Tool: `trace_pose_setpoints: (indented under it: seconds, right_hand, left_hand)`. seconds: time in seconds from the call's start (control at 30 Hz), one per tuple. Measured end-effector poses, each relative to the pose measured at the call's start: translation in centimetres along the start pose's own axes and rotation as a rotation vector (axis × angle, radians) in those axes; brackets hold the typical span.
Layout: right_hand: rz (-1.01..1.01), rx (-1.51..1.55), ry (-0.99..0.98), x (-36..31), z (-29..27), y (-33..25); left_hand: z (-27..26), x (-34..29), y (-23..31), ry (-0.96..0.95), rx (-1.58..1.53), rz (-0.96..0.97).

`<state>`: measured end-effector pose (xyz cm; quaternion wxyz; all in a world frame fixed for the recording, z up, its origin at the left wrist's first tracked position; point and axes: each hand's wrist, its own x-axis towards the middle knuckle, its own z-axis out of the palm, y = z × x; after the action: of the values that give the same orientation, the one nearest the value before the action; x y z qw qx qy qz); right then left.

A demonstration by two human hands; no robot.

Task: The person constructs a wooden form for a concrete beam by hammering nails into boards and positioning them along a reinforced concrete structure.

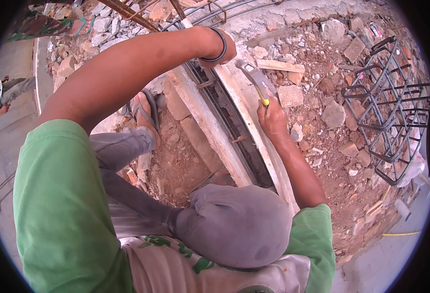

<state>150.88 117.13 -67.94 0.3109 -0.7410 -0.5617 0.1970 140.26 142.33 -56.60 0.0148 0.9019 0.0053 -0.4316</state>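
Note:
My right hand (pixel 273 118) is closed round the handle of a hammer (pixel 262 94) with a yellow part above the grip. Its metal head is beside the far end of a long wooden formwork board (pixel 248 124). My left hand (pixel 223 47), a dark band at its wrist, is curled over the far end of the formwork. The fingers are mostly hidden, and what they hold cannot be made out. Between this board and a second, left board (pixel 209 128) run dark steel bars (pixel 227 117), crossed by short ties.
Broken bricks and rubble (pixel 333 115) cover the ground on the right, with a rebar cage (pixel 388 117) standing there. Rusty bars (pixel 129 14) jut in at the top. My sandalled foot (pixel 145 115) is left of the formwork. Another person (pixel 2 97) is at the far left.

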Motion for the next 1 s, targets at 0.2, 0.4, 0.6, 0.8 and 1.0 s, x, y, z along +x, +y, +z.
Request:
trace_pose_setpoints:
  seconds: [0.2,0.4,0.6,0.8,1.0]
  right_hand:
    - [0.108,-0.137,-0.195,0.3,-0.4,0.7]
    - [0.147,-0.254,-0.416,1.0,0.6,2.2]
    - [0.113,-0.27,-0.416,0.1,1.0,1.6]
    - [0.064,-0.06,-0.079,-0.5,1.0,0.6]
    - [0.213,-0.145,-0.241,0.7,-1.1,1.0]
  left_hand:
    - [-0.1,0.2,-0.1,-0.024,0.017,-0.001]
    - [-0.5,0.2,-0.4,0.007,0.011,-0.006]
    - [-0.1,0.1,-0.3,0.008,-0.019,0.007]
    - [0.5,0.2,0.0,-0.011,-0.012,0.003]
    - [-0.5,0.1,0.0,0.009,0.039,0.024]
